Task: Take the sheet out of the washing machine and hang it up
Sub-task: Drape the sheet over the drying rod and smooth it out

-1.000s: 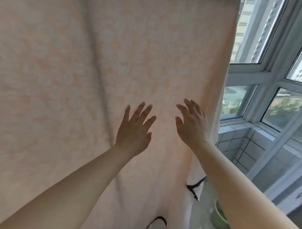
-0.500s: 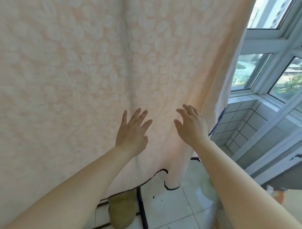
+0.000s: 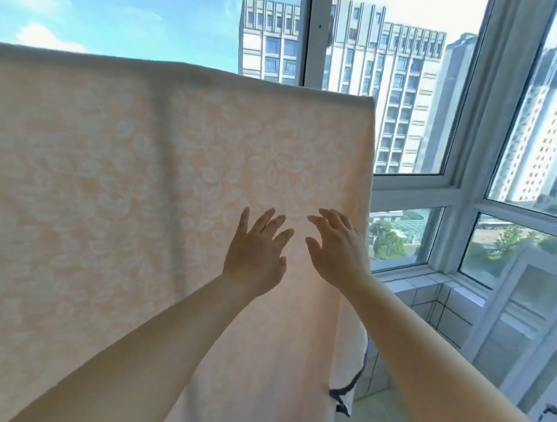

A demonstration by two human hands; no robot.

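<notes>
The sheet [image 3: 145,181] is pale peach with a faint white leaf print all over and a dark navy trim along its lower edge. The window frames [image 3: 411,180] are white, the wall tiles [image 3: 431,307] white with dark grout.

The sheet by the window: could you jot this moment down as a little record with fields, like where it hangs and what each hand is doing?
sheet: peach, pale leaf pattern, draped over a line, hanging down
sheet trim: dark edging at lower right corner
left hand: fingers spread, at the sheet's face
right hand: fingers spread, near the sheet's right edge
grip: neither hand holds the fabric
window: behind, right; tower blocks outside
</notes>
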